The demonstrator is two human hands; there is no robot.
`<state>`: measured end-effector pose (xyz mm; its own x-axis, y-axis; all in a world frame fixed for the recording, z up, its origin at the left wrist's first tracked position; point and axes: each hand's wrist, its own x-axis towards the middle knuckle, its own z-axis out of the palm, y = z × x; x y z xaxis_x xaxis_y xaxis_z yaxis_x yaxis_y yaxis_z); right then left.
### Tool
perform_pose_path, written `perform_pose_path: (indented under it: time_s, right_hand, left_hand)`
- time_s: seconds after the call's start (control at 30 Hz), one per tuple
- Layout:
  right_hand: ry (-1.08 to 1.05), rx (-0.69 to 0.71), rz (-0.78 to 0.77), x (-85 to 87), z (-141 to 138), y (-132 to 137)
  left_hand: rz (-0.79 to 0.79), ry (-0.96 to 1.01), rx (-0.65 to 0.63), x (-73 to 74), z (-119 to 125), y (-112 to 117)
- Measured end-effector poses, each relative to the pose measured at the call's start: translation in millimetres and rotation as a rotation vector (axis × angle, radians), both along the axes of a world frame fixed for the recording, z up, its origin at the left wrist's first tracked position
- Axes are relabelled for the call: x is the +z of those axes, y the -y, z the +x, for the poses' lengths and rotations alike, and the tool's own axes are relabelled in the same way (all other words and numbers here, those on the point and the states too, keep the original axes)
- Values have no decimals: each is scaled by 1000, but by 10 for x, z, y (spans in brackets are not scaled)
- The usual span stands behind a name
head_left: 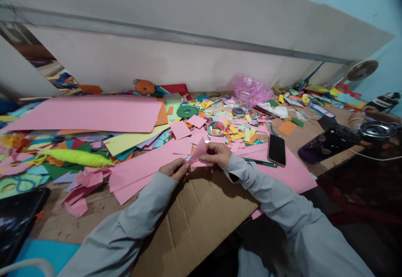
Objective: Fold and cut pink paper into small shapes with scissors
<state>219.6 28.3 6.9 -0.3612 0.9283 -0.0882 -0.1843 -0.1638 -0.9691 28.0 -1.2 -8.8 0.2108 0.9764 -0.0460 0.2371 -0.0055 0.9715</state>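
Note:
A small folded pink paper piece stands as a pointed triangle between both hands, above a brown cardboard sheet. My left hand pinches its lower left corner with closed fingers. My right hand grips its right side, thumb and fingers pressed on the paper. Both arms wear grey sleeves. Long pink paper strips lie under and beside the hands.
A large pink sheet lies at the back left. Coloured paper scraps and tape rolls cover the middle. A black phone lies to the right, near a dark device. A pink plastic bag sits by the wall.

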Motion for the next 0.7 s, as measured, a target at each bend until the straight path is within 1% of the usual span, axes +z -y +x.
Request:
perform_pose_path:
  time_s: [0.13,0.27,0.33,0.43,0.57,0.63,0.7]
  right_hand:
    - [-64,46,-41,-19,-2,-5]
    - [-56,22,-34,-51,-5,-19]
    - [-66,15,-36,-66,-4,-33]
    - [-70,23,-16,-71,3,-48]
    - [-38,27,90,-49,8,-32]
    - [-24,35,144,-33,7,-15]
    - [-20,48,173,-18,6,0]
  left_hand:
    - [58,-57,-21,2,-8,-10]
    - [92,-69,-50,-6,-7,-25]
    - [59,-55,-67,8,0,-18]
    - [-50,24,-73,60,17,19]
    - [-195,136,-39,149,25,80]
    - [-224,153,-48,170,20,91]
    - [-234,167,-85,164,10,87]
